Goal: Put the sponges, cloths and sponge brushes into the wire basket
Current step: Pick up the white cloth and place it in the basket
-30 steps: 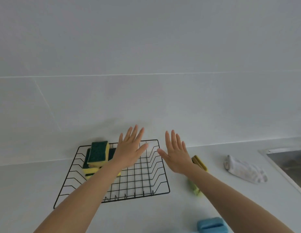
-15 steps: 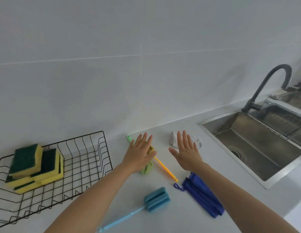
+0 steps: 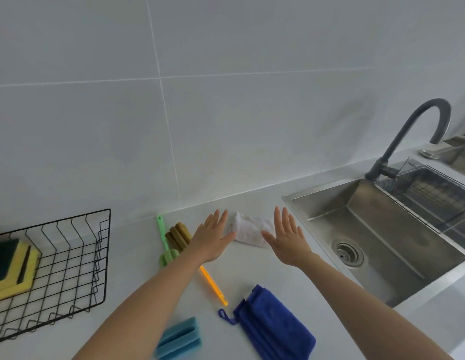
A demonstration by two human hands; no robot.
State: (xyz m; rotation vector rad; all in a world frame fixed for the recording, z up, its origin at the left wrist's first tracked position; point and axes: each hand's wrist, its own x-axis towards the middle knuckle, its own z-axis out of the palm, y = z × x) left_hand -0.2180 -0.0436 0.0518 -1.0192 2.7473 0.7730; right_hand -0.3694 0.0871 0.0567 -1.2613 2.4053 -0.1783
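The black wire basket stands at the left and holds stacked yellow-and-green sponges. My left hand and my right hand hover flat and empty, fingers spread, on either side of a crumpled white cloth near the wall. Left of my left hand lie a green-handled sponge brush and an olive sponge head. An orange brush handle runs out from under my left wrist. A folded blue cloth and a blue sponge brush head lie near the front.
A steel sink with a dark curved tap fills the right side, with a metal rack over its far part. The white tiled wall rises behind the white counter.
The view has swung right from the basket toward the sink. Both open hands moved from over the basket to either side of the white cloth.
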